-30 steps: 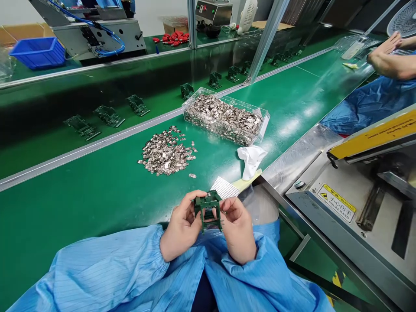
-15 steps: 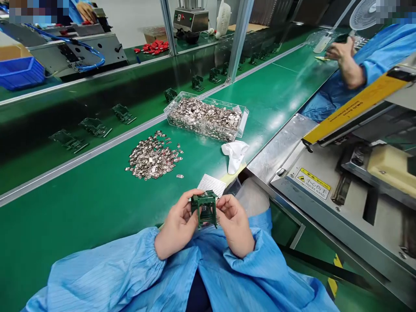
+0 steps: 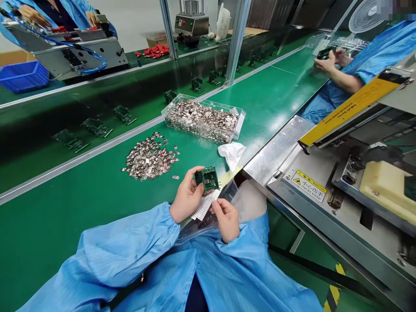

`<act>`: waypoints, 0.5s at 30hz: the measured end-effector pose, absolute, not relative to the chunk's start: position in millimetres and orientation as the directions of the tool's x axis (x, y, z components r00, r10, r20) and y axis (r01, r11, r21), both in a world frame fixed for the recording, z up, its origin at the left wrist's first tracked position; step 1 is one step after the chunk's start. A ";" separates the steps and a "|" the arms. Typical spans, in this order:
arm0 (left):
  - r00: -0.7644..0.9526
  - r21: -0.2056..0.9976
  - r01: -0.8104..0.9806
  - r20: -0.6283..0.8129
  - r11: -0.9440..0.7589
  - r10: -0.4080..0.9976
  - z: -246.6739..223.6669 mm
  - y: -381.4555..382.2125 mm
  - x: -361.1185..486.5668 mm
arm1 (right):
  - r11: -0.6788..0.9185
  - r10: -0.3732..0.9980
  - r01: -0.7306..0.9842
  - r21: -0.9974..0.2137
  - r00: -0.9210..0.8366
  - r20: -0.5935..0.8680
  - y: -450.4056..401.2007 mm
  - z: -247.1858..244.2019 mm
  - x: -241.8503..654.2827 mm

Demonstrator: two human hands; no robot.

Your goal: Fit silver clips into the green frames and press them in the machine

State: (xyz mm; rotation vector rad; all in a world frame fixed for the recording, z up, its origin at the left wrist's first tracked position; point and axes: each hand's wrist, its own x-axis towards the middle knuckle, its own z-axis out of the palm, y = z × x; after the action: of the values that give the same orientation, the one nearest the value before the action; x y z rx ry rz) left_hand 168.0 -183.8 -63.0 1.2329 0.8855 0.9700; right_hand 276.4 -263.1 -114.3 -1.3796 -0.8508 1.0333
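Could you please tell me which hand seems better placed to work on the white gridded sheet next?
Probably the right: the right hand has its fingertips at the white gridded sheet, while the left hand is occupied gripping the green part.

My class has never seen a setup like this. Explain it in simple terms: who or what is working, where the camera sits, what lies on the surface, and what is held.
No robot here: a person works with two bare hands, seen by one camera worn on the head, looking forward and down.

The left hand holds a green part. The right hand has its fingertips at a white sheet; whether they grip it is unclear.

On the green bench lie a pile of metal pieces, a clear box full of similar ones, and a crumpled white wad. More green parts stand beyond the metal rail.

At right is a machine with a warning label. Other people work nearby.
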 end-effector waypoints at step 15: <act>0.356 0.994 -0.068 -0.050 0.080 0.933 -66.7 -188.4 163.0 | -0.028 0.898 0.113 -0.993 0.440 0.024 -270.5 -128.7 264.4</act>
State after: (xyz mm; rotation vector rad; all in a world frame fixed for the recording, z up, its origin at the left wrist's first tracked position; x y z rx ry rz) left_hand 163.0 -188.4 -66.7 1.2520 0.9145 0.9327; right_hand 264.4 -270.5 -128.7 -1.4766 -0.9431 0.8086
